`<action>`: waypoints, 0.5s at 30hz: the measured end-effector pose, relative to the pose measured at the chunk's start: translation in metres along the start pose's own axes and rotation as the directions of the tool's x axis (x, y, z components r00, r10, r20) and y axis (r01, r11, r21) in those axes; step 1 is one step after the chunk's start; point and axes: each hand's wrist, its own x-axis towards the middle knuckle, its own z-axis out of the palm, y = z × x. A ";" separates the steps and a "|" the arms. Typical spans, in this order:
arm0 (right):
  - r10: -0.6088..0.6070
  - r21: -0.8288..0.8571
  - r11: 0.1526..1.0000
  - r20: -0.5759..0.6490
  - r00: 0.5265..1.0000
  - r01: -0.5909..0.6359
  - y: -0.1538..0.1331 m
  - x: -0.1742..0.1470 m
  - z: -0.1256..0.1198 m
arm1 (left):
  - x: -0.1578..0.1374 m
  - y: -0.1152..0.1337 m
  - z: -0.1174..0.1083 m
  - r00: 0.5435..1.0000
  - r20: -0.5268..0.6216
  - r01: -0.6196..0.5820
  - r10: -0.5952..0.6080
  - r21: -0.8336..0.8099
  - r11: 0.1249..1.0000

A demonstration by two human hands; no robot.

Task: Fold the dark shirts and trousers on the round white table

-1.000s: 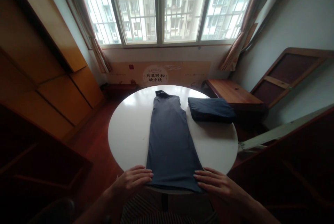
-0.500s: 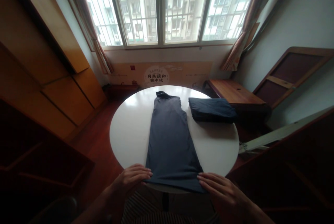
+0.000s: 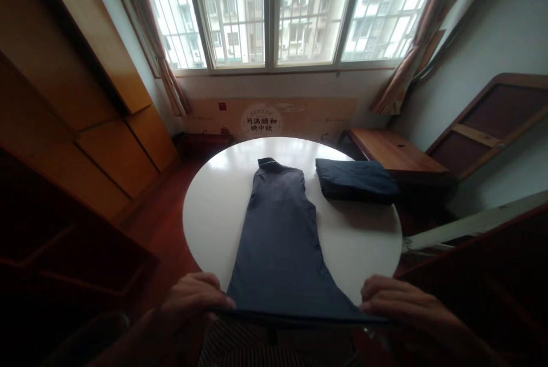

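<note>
A dark navy shirt [image 3: 280, 247] lies lengthwise on a round white table [image 3: 209, 213], its collar [image 3: 269, 164] towards the window and its shape narrow, as if folded in half. My left hand [image 3: 194, 295] pinches the left corner of the hem, fingers closed on the cloth. At the right corner, my right hand [image 3: 396, 301] grips the hem the same way. Between both hands the hem is pulled straight and taut, just past the table's near edge. A folded stack of dark cloth [image 3: 355, 180] rests on the table, to the right of the shirt.
A low wooden table [image 3: 396, 150] and a leaning framed panel [image 3: 492, 121] stand at the right. Wooden cabinets [image 3: 115, 156] line the left side. Behind the table, a printed board [image 3: 299, 119] sits under the barred window [image 3: 306, 13].
My hands have moved apart and closed on the hem corners, where before they lay on the cloth with fingers extended. The hem is now stretched wider and nearer to me. The view has shifted slightly.
</note>
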 end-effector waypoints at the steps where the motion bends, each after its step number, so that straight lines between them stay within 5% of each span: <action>1: 0.006 -0.002 1.000 -0.070 0.998 -0.006 0.006 0.014 -0.005 | 0.013 -0.003 -0.006 0.997 -0.062 0.042 -0.038 0.068 0.997; 5: 0.121 -0.170 0.971 -0.241 0.963 -0.165 0.060 0.096 -0.020 | 0.083 -0.063 -0.024 0.914 -0.327 0.328 -0.241 0.244 0.913; 9: 0.227 -0.252 0.915 -0.327 0.917 -0.316 0.138 0.180 -0.021 | 0.149 -0.177 -0.027 0.820 -0.406 0.458 -0.403 0.043 0.888; 12: 0.382 -0.368 0.812 -0.250 0.890 -0.452 0.183 0.225 -0.016 | 0.178 -0.254 -0.019 0.773 -0.404 0.537 -0.489 0.007 0.843; 15: 0.522 -0.474 0.692 -0.192 0.831 -0.544 0.209 0.251 -0.011 | 0.191 -0.304 -0.007 0.719 -0.439 0.629 -0.539 0.079 0.774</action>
